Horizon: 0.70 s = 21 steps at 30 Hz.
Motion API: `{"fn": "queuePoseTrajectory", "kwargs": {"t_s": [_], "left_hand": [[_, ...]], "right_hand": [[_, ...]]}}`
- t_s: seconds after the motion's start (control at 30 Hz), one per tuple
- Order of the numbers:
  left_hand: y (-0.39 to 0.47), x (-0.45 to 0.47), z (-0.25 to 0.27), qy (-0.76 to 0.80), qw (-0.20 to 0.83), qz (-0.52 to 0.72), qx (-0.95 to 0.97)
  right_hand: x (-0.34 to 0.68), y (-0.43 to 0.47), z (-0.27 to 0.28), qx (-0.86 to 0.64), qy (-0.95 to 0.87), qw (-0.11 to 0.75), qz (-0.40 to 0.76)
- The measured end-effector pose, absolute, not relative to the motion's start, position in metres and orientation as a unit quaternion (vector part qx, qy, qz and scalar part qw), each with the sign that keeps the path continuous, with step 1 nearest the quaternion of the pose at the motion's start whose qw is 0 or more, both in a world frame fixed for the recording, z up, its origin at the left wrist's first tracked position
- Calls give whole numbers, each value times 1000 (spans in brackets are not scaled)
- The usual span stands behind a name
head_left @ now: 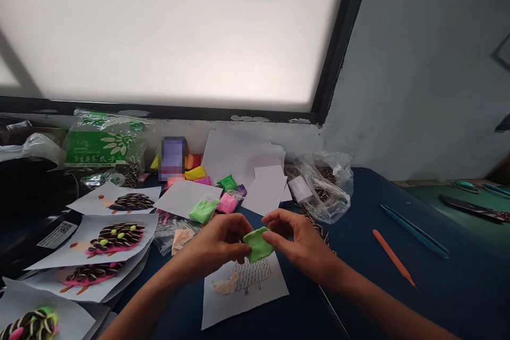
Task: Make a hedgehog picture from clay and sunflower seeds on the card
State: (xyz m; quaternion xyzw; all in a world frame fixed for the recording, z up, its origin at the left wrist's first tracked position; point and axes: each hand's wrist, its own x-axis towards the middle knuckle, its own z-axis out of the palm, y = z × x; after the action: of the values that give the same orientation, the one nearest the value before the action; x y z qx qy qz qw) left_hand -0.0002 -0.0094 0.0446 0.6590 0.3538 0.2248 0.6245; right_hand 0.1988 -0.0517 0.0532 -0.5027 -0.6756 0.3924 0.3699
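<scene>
My left hand (217, 241) and my right hand (297, 241) both pinch a flattened piece of light green clay (258, 244), held just above a white sheet with a hedgehog drawing (243, 289). The drawing has a peach-coloured clay head at its left. Both hands hover over the dark blue table (398, 297), near its middle.
Finished seed-and-clay hedgehog sheets (115, 236) lie at the left. Small bags of coloured clay (205, 208) and blank papers (243, 162) sit behind the hands. A clear bag of sunflower seeds (324, 183) rests at right; an orange stick (392, 257) and blue tools (412, 228) lie farther right.
</scene>
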Motion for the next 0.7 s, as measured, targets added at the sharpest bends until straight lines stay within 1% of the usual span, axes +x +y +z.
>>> {"fn": "queuePoseTrajectory", "kwargs": {"t_s": [0.1,0.2,0.3,0.47,0.57,0.7], "left_hand": [[-6,-8,47,377,596,184,685],[-4,-19,48,404,537,191,715],[-4,-26,44,426,487,160,745],[-7,-23,39,429,458,110,770],[-7,-22,39,436,438,100,780],[-6,-23,40,437,442,91,778]], "right_hand": [[197,-50,50,-493,-685,331,422],[198,-46,43,-493,-679,305,450],[198,-44,38,-493,-688,275,457],[191,-45,38,-501,-705,242,440],[187,-47,36,-503,-716,236,422],[186,-47,31,-503,-724,235,409]]}}
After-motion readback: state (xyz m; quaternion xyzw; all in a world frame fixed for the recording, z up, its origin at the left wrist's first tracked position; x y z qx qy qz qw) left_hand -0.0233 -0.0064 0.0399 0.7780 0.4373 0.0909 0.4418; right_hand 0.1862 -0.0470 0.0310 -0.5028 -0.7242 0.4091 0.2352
